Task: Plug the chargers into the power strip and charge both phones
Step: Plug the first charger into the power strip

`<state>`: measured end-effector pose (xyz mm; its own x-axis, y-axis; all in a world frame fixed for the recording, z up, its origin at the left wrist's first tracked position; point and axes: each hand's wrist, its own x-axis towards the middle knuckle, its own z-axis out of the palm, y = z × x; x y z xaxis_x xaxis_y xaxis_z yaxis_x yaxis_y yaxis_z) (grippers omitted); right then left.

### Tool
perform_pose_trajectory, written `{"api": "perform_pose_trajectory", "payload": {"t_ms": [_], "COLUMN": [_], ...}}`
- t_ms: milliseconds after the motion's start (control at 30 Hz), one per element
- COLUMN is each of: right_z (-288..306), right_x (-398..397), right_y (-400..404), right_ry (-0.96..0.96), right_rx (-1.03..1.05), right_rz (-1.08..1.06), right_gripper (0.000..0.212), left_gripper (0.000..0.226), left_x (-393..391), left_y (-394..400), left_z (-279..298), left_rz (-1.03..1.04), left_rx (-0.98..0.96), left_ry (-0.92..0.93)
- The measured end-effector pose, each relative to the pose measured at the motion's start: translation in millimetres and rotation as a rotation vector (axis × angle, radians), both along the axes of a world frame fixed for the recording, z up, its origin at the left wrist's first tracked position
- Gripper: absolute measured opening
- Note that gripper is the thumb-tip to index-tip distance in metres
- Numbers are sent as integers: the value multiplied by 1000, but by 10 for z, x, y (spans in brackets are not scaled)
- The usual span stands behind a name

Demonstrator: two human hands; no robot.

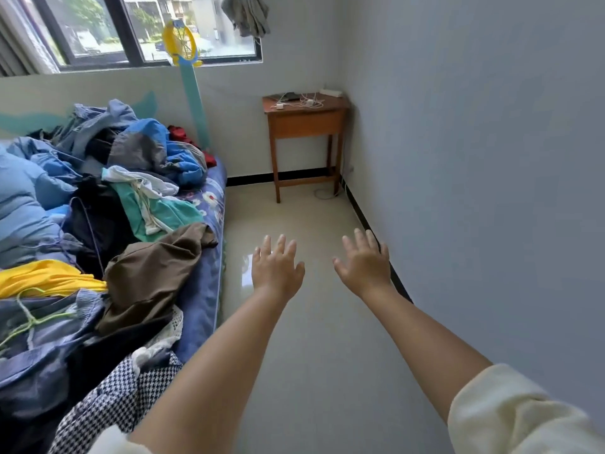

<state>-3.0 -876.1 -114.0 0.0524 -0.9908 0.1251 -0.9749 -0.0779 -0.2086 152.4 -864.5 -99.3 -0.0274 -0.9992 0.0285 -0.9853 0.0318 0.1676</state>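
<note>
Honestly the task looks like it hasn't started yet. The person stands a good way back in the room with both arms stretched out over the floor (294, 355), lower middle of the frame. The left hand (276, 268) has its fingers spread and straight, nothing in its grip; the right hand (363, 262) is the same, an open palm-down grip holding nothing at all

All the gear sits well apart from the hands, on the small wooden counter (306, 124) in the corner at upper middle. A white power strip (330, 92) lies at the back right edge by the wall. In front of it there's a tangle of white chargers and cables (304, 102), and a dark flat shape that's probably the phones (285, 97), too small to count. Can't tell if anything is plugged in, but the cables look loosely heaped, so probably not

So what's left is basically everything: walk over, plug both chargers into the strip, connect both phones. The bed piled with clothes (98, 208) fills the left side
</note>
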Motion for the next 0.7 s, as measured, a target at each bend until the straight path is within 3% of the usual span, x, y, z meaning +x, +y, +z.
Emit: {"api": "perform_pose_trajectory", "payload": {"t_ms": [267,700], "right_z": [-236,-164], "right_x": [28,366], "right_y": [-2256,-5895], "right_ry": [-39,-34], "right_rx": [9,37], "right_rz": [-27,94], "right_gripper": [54,54], "left_gripper": [53,53], "left_x": [41,356], "left_y": [-2344,-5823], "left_z": [-160,-137], "left_rz": [-43,88], "left_rx": [-18,-6], "left_ry": [-17,28]}}
